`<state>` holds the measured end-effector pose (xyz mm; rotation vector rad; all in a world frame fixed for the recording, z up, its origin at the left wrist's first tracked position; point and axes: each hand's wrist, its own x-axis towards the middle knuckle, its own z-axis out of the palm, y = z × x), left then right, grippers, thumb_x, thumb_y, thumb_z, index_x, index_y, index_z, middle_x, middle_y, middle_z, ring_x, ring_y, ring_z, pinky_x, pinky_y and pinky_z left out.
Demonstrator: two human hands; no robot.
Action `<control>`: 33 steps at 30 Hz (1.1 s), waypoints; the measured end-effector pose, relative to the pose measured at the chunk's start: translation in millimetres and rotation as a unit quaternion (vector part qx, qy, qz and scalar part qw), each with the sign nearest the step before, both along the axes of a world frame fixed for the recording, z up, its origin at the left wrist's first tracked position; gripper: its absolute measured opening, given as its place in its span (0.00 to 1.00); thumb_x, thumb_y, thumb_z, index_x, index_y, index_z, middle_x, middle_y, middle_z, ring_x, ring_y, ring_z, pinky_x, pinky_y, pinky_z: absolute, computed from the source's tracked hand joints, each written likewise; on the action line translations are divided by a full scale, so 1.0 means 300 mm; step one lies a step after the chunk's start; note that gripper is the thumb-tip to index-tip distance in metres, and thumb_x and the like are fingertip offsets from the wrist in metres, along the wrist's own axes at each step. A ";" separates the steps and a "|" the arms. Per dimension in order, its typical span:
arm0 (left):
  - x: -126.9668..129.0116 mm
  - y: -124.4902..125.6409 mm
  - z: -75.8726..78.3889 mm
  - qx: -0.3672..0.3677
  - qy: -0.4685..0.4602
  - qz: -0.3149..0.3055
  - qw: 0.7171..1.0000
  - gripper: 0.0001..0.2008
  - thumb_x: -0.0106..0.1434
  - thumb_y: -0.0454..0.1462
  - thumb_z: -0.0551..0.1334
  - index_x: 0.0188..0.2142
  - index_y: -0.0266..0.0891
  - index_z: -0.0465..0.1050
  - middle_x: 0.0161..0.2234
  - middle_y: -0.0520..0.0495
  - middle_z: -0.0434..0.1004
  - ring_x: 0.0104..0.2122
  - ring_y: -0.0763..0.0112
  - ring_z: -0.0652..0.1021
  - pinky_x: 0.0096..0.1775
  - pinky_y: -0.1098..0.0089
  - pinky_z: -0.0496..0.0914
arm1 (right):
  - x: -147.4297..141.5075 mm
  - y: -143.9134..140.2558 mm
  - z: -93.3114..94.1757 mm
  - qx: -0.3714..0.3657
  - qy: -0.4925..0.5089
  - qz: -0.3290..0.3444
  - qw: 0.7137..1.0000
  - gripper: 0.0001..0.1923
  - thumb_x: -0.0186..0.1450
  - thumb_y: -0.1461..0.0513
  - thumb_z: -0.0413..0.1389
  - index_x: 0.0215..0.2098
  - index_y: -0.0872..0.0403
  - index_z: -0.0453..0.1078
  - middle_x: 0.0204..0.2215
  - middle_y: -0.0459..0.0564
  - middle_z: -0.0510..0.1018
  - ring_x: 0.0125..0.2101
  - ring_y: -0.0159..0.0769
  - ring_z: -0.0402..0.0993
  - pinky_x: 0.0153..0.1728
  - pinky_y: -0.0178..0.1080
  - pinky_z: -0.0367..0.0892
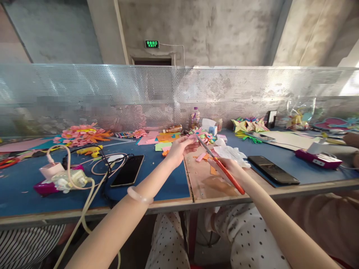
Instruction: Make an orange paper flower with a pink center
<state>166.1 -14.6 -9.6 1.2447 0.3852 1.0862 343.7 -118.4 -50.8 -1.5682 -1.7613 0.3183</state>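
Your left hand point(177, 152), with a pale translucent bangle point(140, 195) at the wrist, is raised over the table's near middle, fingers pinching a small piece of pink paper point(192, 137). Your right hand point(233, 169) is closed around the long orange-red handles point(229, 176) of a pair of scissors with slim metal blades point(205, 146). The blades slant up and leftward, tips close to the pinched paper; contact cannot be told at this scale. Just beyond your hands lies a multicoloured paper flower point(206, 136); beside the right hand, a crumpled white sheet-like item point(232, 154), material unclear. A black smartphone point(272, 170) lies to the right of your hands, a second dark phone point(128, 170) to the left. Farther left on the blue tabletop point(165, 183): a yellow glue gun point(89, 150), with a cluster of pink paper flowers point(80, 135) behind it.
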 end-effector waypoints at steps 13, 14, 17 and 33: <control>-0.002 -0.001 0.000 0.001 0.002 0.007 1.000 0.06 0.54 0.34 0.66 0.33 0.35 0.77 0.29 0.44 0.80 0.29 0.70 0.79 0.32 0.71 0.70 | 0.009 0.003 -0.008 0.004 -0.020 -0.002 1.000 0.27 0.64 0.43 0.48 0.22 0.56 0.62 0.16 0.40 0.59 0.19 0.28 0.58 0.22 0.32 0.54; -0.002 0.000 0.000 0.002 0.002 0.008 1.000 0.06 0.54 0.34 0.66 0.33 0.35 0.77 0.29 0.45 0.80 0.28 0.71 0.79 0.32 0.71 0.70 | 0.009 0.003 -0.008 0.004 -0.020 -0.001 1.000 0.27 0.64 0.43 0.48 0.22 0.56 0.63 0.16 0.40 0.59 0.19 0.28 0.58 0.23 0.32 0.55; -0.001 0.005 -0.003 0.005 -0.004 0.017 1.000 0.06 0.53 0.33 0.66 0.32 0.36 0.77 0.28 0.47 0.79 0.27 0.73 0.78 0.31 0.72 0.69 | 0.013 0.005 -0.010 0.005 -0.020 0.003 1.000 0.27 0.65 0.43 0.48 0.23 0.57 0.64 0.17 0.40 0.60 0.19 0.28 0.59 0.23 0.32 0.55; -0.002 0.007 0.000 0.015 -0.009 0.053 0.998 0.03 0.50 0.33 0.65 0.28 0.36 0.75 0.26 0.50 0.76 0.22 0.80 0.70 0.24 0.77 0.62 | 0.005 -0.016 -0.006 0.000 0.007 0.015 1.000 0.28 0.62 0.41 0.49 0.20 0.55 0.59 0.16 0.40 0.56 0.19 0.27 0.52 0.21 0.32 0.50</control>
